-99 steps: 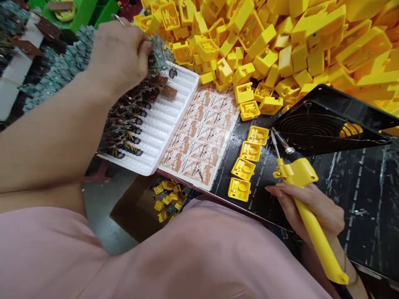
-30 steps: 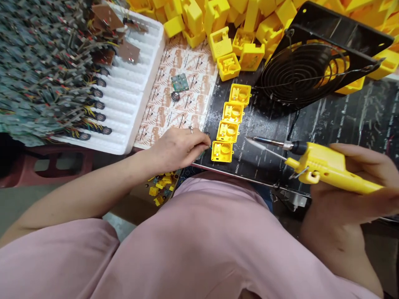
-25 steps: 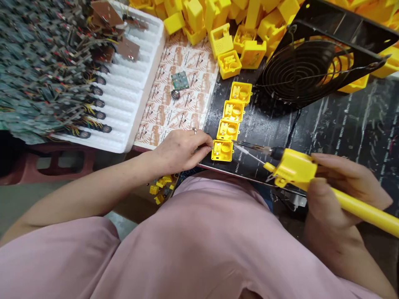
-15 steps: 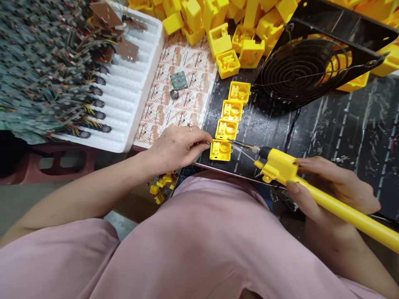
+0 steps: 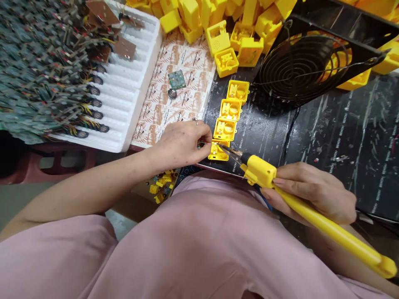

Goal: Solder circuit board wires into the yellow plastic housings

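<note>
Step in hand, by the look of it: soldering inside the nearest yellow housing, last in a row of four on the black mat at the desk's front edge. Left hand is pinched shut w/ fingertips at the housing's left side, steadying it or a small part there; can't tell which. Right hand is wrapped around the yellow soldering iron, tip down in the housing's open top.

Next move prob. calls for a steady tip on the joint and the housing kept from sliding.

Hard to make out: the joint itself, hidden by fingers and tip; any solder wire. Loose PCB and small speaker lie on the printed sheet, well apart. Fan guard and yellow housing pile are cut off at the top.
</note>
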Available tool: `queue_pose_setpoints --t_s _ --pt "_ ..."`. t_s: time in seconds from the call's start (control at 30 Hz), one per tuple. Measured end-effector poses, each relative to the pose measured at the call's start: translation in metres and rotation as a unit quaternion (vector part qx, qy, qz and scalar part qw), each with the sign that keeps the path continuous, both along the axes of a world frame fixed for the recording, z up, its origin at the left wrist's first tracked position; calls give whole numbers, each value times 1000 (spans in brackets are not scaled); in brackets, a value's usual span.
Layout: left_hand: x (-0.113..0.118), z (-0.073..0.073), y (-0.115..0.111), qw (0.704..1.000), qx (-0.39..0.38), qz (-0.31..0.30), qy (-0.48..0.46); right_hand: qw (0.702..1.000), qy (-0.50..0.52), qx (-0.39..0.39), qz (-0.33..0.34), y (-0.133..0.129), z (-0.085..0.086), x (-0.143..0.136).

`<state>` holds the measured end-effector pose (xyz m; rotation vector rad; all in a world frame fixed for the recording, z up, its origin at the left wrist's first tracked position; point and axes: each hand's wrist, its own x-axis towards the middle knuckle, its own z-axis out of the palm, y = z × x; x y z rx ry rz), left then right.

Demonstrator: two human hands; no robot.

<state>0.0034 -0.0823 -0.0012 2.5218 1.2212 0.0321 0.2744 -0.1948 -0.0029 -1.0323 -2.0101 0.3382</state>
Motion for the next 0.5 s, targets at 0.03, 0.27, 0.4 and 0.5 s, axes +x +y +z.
queue_pose_setpoints --t_s 0.03,0.27,0.4,0.5 --pt "0 0 0 1000 0 -2 -4 1000 -8 13 9 1 0 -1" --pt "2 -1 2 1000 -8 -10 13 997 -64 -6 34 4 6 -2" --pt "3 0 3 1000 -5 -16 16 993 -102 -24 48 6 10 -2" --pt "3 0 4 1000 -7 -26 5 994 -94 8 57 9 12 -2"
